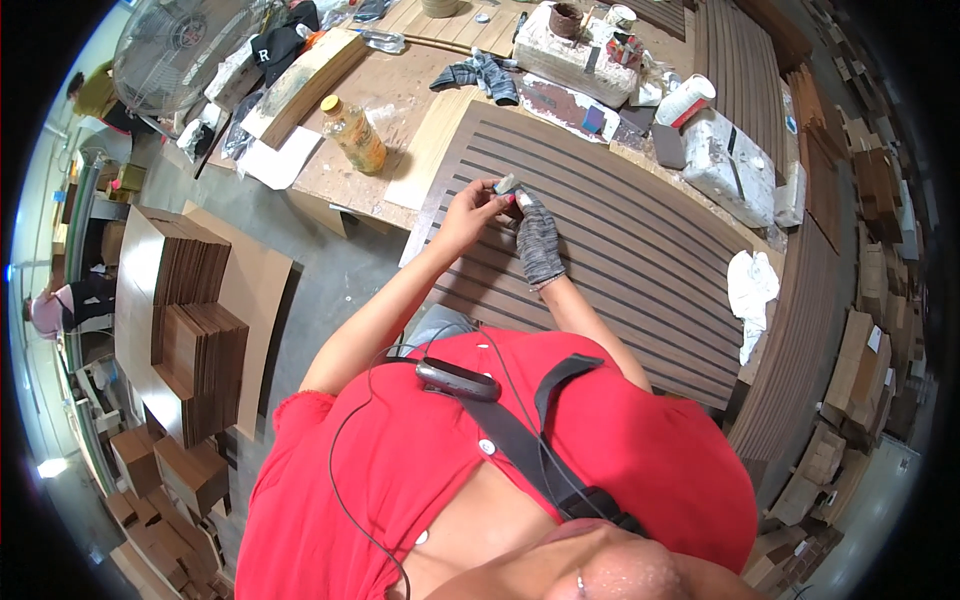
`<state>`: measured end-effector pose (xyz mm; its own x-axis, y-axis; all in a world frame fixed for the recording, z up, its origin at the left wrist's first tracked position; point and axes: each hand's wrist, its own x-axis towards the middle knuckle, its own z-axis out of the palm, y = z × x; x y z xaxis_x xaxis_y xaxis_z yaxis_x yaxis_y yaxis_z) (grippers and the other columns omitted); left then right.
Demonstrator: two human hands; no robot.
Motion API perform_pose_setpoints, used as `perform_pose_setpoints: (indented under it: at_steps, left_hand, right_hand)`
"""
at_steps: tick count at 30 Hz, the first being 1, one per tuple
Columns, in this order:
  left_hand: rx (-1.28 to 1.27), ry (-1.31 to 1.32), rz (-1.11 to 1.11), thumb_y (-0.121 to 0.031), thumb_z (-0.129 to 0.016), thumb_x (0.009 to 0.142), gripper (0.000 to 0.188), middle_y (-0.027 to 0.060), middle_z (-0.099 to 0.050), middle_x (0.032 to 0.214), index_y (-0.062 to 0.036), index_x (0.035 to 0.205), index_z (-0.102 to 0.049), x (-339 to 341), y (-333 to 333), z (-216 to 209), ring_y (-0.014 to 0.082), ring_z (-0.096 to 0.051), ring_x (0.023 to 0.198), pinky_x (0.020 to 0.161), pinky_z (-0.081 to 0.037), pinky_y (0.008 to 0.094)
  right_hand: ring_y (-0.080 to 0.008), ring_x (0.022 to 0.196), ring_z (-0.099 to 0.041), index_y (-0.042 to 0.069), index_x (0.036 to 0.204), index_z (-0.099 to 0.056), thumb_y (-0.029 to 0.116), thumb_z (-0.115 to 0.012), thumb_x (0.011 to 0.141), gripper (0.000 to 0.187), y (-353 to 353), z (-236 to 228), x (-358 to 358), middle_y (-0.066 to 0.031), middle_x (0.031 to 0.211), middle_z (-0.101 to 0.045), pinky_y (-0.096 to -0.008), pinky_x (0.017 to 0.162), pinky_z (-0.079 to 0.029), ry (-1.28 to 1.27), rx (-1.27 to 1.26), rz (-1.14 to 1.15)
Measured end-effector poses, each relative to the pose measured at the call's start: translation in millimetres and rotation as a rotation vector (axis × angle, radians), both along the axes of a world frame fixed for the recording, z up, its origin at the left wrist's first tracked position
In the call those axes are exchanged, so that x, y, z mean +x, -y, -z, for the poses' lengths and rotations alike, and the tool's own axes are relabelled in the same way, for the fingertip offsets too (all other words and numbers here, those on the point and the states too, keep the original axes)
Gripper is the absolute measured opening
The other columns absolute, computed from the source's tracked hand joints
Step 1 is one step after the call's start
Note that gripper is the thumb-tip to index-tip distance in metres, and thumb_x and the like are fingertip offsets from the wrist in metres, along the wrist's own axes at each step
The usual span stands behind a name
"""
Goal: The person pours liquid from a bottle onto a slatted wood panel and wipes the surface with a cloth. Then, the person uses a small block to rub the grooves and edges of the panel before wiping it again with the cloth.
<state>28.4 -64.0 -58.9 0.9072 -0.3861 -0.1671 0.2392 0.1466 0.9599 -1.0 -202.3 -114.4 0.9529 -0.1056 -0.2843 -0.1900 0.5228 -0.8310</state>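
Observation:
My bare left hand and my right hand, in a grey knit fingerless glove, meet over a brown slatted wood panel with dark grooves. Pinched between the fingertips of both is a small pale object, too small to name. The fingers of both hands are closed, and those of the right are partly hidden. Beneath them the panel lies flat on the workbench. A bottle of amber liquid with a yellow cap stands beyond my left hand.
A grey knit glove lies past the panel. White-splattered blocks carry cups and a tub. A white rag rests at the right edge. Stacked brown boards stand on the left near a large fan. Two other people are far left.

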Motion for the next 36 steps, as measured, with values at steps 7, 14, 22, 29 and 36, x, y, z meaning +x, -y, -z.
perform_pose_setpoints:
  at_steps: [7, 14, 22, 29, 36]
  left_hand:
    - [0.169, 0.004, 0.07, -0.012, -0.062, 0.094, 0.047, 0.0055, -0.064, 0.104, -0.0025, 0.136, -0.046, -21, -39, -11, 0.0099, -0.059, 0.094, 0.078, -0.045, 0.0229]
    - [0.36, -0.148, -0.051, -0.021, -0.059, 0.097, 0.041, 0.0072, -0.066, 0.111, -0.0011, 0.132, -0.052, -61, -150, -58, 0.0127, -0.061, 0.1, 0.088, -0.046, 0.0262]
    - [1.492, -0.214, -0.173, -0.037, -0.066, 0.087, 0.048, 0.0222, -0.068, 0.106, 0.0004, 0.117, -0.061, -200, -362, 111, 0.0329, -0.066, 0.1, 0.086, -0.051, 0.0413]
    - [1.275, -0.517, 0.221, -0.027, -0.063, 0.088, 0.037, 0.0216, -0.067, 0.105, -0.0028, 0.115, -0.061, -358, -347, 244, 0.0339, -0.064, 0.099, 0.085, -0.051, 0.0421]
    - [1.201, -0.619, 0.21, -0.026, -0.061, 0.088, 0.035, 0.0212, -0.066, 0.105, -0.0027, 0.114, -0.061, -396, -321, 245, 0.0336, -0.064, 0.099, 0.085, -0.05, 0.042]
  right_hand:
    - [-0.0188, 0.091, -0.066, 0.001, 0.115, -0.06, 0.023, -0.057, 0.097, 0.028, 8, -29, -9, -0.0091, 0.106, -0.065, -0.0335, 0.078, -0.058, -0.053, 0.272, 0.026]
    - [-0.0206, 0.091, -0.064, -0.003, 0.112, -0.059, 0.013, -0.056, 0.097, 0.022, 120, -10, 13, -0.0109, 0.104, -0.063, -0.0328, 0.082, -0.059, 0.138, -0.236, 0.322]
    - [-0.0267, 0.098, -0.062, 0.002, 0.124, -0.061, 0.017, -0.065, 0.088, 0.039, 238, 28, 102, -0.0179, 0.115, -0.064, -0.0359, 0.088, -0.049, 0.223, -0.763, 0.479]
    - [-0.0362, 0.107, -0.059, 0.008, 0.119, -0.065, 0.017, -0.071, 0.078, 0.043, 249, 9, 167, -0.0216, 0.112, -0.062, -0.0424, 0.096, -0.046, 0.179, -1.746, 0.18]
    - [-0.0359, 0.117, -0.055, 0.015, 0.127, -0.061, 0.018, -0.071, 0.077, 0.051, 256, 8, 194, -0.0184, 0.125, -0.057, -0.0422, 0.102, -0.043, 0.042, -1.893, -0.111]
